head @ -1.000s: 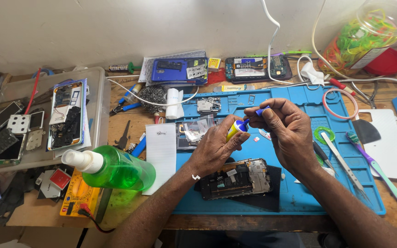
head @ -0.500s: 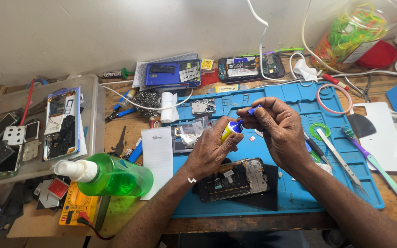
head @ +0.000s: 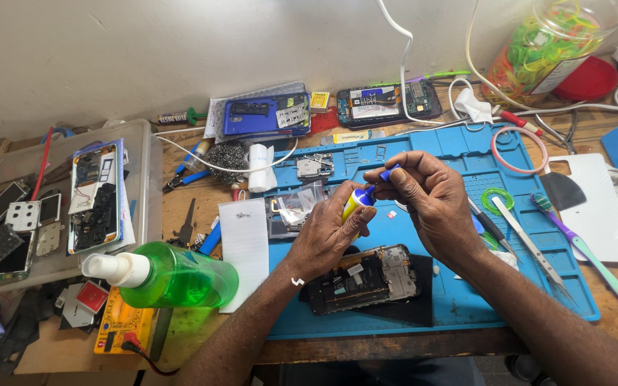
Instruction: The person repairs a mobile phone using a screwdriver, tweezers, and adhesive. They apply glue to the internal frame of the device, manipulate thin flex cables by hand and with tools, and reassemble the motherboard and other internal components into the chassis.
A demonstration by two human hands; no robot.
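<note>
Just above the opened phone (head: 363, 277), a small, light, squeezable glue tube (head: 357, 202) is being pinched closed-fingered by the left hand (head: 325, 236), its cap being gripped by the right hand (head: 430, 204).

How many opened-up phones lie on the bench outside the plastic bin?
3: one opened phone on the blue mat below the hands, one blue phone by the wall, one dark phone beside it. More may hide among the bin's parts.
</note>
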